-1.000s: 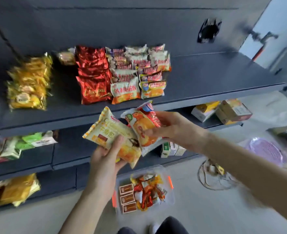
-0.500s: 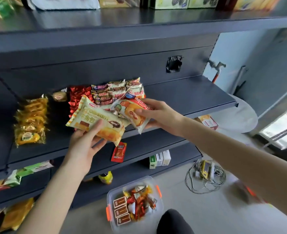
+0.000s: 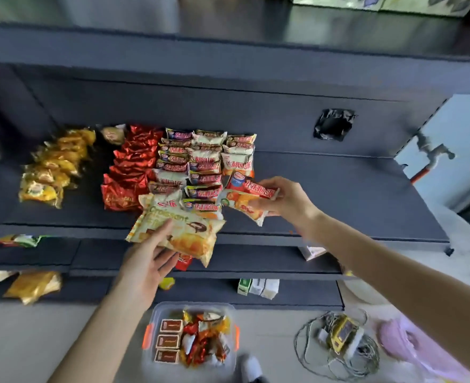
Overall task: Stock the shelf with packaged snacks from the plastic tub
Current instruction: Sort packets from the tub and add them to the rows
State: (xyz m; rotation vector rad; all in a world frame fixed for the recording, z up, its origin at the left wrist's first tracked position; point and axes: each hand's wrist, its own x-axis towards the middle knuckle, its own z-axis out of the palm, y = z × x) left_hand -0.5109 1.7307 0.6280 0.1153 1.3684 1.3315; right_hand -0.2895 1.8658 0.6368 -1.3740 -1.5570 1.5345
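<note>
My left hand (image 3: 148, 261) holds a yellow croissant packet (image 3: 184, 230) at the front edge of the dark shelf (image 3: 352, 194), thumb on top. My right hand (image 3: 286, 199) grips two packets together, a red and white one (image 3: 251, 187) over an orange one (image 3: 242, 207), just right of the rows of matching red and white packets (image 3: 206, 164) on the shelf. Left of those rows lie red foil packets (image 3: 130, 172) and yellow packets (image 3: 51, 167). The clear plastic tub (image 3: 191, 344) with orange clips sits on the floor below, holding brown boxes and mixed snacks.
Lower shelves carry a few packets and small cartons (image 3: 258, 287). A tangle of cable with a yellow device (image 3: 341, 335) and a pink object (image 3: 410, 344) lie on the floor at the right. A tap (image 3: 432, 156) sticks out of the wall beyond the shelf's right end.
Both hands have risen from below the shelf edge to shelf level. The right hand's two packets now hover beside the red and white rows, and the croissant packet reaches the shelf's front edge.
</note>
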